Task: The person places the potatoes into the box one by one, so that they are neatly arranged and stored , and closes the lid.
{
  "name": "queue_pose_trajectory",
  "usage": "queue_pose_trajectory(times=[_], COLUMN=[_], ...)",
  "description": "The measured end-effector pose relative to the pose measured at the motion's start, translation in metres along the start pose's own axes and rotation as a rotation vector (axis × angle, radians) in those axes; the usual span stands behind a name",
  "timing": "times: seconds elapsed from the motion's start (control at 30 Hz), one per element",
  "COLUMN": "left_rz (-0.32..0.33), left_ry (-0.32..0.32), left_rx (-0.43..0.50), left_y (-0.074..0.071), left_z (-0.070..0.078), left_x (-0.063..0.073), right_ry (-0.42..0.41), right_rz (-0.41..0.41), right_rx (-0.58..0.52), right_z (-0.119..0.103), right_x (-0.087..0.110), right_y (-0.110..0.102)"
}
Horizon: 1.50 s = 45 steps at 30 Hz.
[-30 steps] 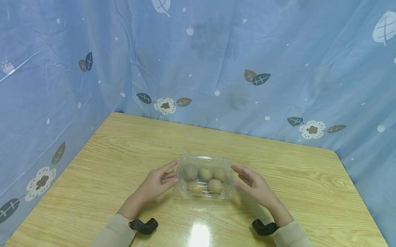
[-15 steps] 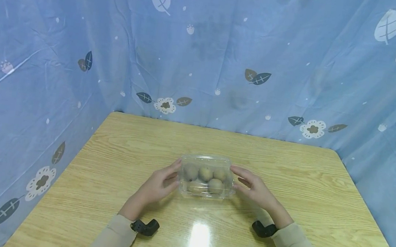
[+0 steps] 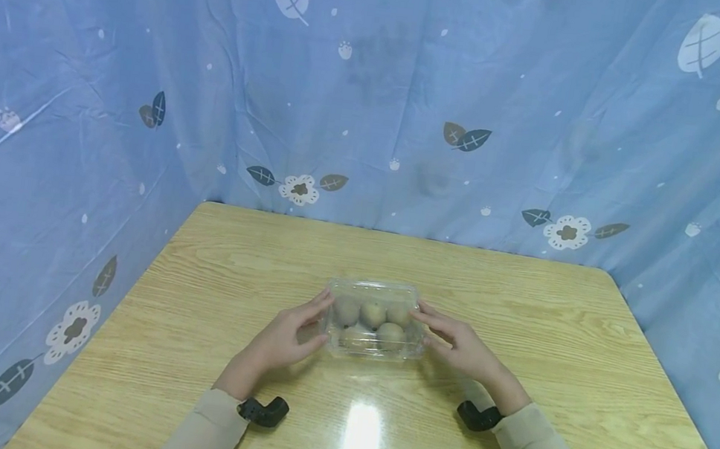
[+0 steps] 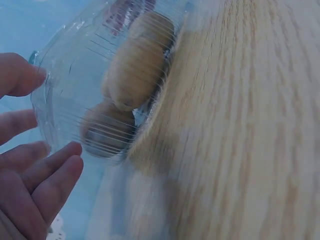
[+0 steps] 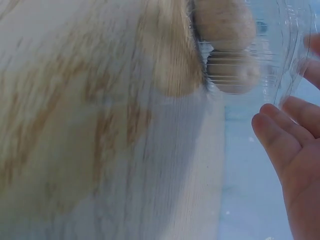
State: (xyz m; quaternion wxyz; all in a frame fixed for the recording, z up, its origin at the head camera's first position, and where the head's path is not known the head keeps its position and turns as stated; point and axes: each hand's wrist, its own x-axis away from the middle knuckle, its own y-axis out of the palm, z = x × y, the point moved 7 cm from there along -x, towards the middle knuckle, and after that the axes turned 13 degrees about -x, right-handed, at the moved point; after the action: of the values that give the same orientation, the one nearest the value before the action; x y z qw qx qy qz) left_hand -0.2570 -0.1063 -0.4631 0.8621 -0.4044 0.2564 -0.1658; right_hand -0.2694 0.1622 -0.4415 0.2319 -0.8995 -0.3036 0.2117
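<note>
A clear plastic clamshell box [image 3: 385,292] sits on the table, its lid over the base. Inside lie several round, brownish-yellow items [image 3: 373,314] that look like fruit or potatoes; the exact kind is unclear. My left hand [image 3: 282,336] is at the box's left end, thumb and fingertips on the lid's edge. At the right end, my right hand [image 3: 467,351] touches the lid with its fingertips. The left wrist view has the thumb and fingers beside the clear lid wall [image 4: 65,85]. In the right wrist view the fingers are fairly straight along the lid's side [image 5: 275,60].
The wooden table [image 3: 225,275] extends around the box on all sides. Behind it and at both sides hangs a blue patterned curtain [image 3: 376,92]. A bright light reflection lies on the tabletop in front of the box. Each wrist carries a black camera mount [image 3: 263,412].
Both hands have moved inward onto the ends of the box. The right fingertips now lie over the lid's right edge, and the left ones over its left edge. The box has barely moved.
</note>
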Motion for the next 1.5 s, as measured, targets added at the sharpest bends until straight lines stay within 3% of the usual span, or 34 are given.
queue_pose_trajectory(times=[0.3, 0.63, 0.8, 0.93, 1.07, 1.5], left_rz=[-0.038, -0.076, -0.097, -0.106, -0.105, -0.081], left_ry=[-0.07, -0.071, -0.1, -0.126, -0.137, -0.127], left_rx=[0.04, 0.034, -0.039, -0.152, -0.238, -0.258], left_y=[0.001, 0.0, 0.001, 0.001, 0.0, -0.003], left_z=[-0.002, 0.002, 0.007, 0.011, 0.011, 0.001], left_x=[0.0, -0.001, -0.001, -0.001, -0.002, 0.005], right_ry=[0.082, 0.14, 0.154, 0.144, 0.141, 0.178], right_rz=[0.003, 0.01, 0.006, 0.011, 0.017, 0.042], right_rx=[-0.13, -0.201, -0.124, -0.044, -0.042, -0.104], right_z=[0.004, 0.004, 0.001, -0.003, -0.004, 0.007], right_x=[-0.001, 0.001, 0.001, 0.0, -0.003, -0.002], right_y=[0.001, 0.004, 0.003, 0.002, 0.002, 0.012])
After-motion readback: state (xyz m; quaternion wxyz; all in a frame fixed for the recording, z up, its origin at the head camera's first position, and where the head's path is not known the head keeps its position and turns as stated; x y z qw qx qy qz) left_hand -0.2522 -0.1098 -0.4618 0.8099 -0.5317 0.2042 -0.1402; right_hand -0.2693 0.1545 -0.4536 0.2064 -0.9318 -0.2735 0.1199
